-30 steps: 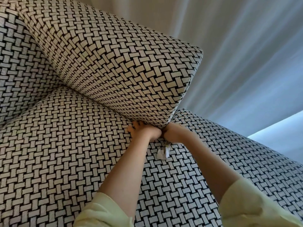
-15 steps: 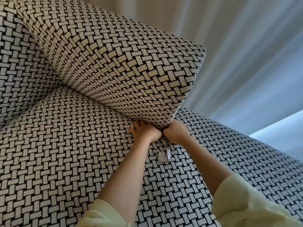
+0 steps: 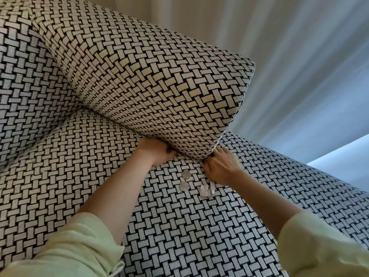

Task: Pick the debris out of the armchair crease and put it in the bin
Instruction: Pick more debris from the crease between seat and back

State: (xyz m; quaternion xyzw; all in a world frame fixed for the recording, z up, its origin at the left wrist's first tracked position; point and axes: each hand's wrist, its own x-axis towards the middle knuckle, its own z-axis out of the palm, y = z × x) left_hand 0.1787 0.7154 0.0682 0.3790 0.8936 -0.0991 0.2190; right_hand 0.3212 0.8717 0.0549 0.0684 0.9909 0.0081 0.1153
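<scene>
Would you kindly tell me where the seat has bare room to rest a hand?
Free: the wide seat cushion stretch left of the left forearm, and the near strip between left sleeve and right sleeve. Crowded: the gap between left hand and right hand, just in front of the back cushion, where two coins and a paper scrap lie.

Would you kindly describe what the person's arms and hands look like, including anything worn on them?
Both arms wear loose, pale yellow-green long sleeves. The left sleeve and right sleeve are soft, slightly creased fabric and end well short of the wrists, leaving the forearms bare. The left hand and right hand are ungloved, and no watch or bracelet shows on either wrist.
</scene>
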